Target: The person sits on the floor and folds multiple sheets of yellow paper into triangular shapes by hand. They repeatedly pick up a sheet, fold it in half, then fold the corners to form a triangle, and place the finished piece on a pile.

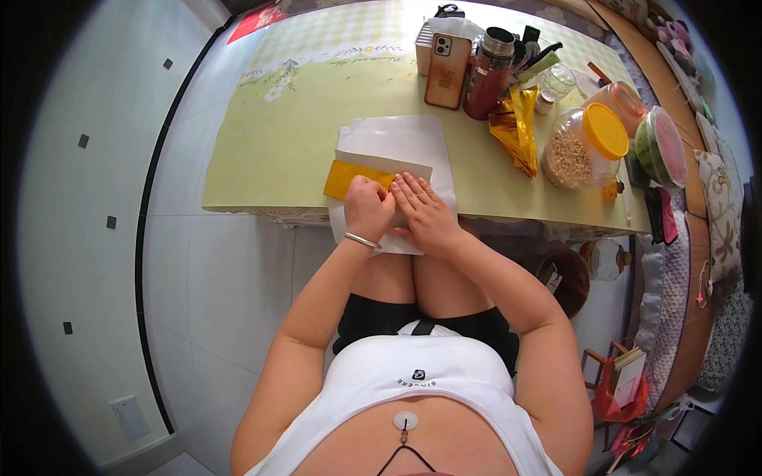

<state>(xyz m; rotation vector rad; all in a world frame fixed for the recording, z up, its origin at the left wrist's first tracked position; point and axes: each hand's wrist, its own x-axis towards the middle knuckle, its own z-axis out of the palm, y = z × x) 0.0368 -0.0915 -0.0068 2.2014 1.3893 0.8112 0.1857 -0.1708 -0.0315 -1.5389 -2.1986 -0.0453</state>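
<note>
A flat strip of gold paper (343,178) lies near the table's front edge, along a pale grey strip (373,161). Both rest on white sheets (397,133), which hang partly over the edge. My left hand (370,208), with a silver bangle at its wrist, is closed at the right part of the gold paper; a bit of gold shows by its fingertips. Beside it, my right hand (425,210) lies flat, fingers stretched out over the right end of the strips. What lies under both palms is hidden.
At the back stand a phone (448,71) and a red thermos (486,75). Rightward are crumpled gold foil (517,131), a glass jar (558,79), a yellow-lidded jar (570,155) and a cut watermelon (655,151). A brown bin (565,278) stands under the table's right side.
</note>
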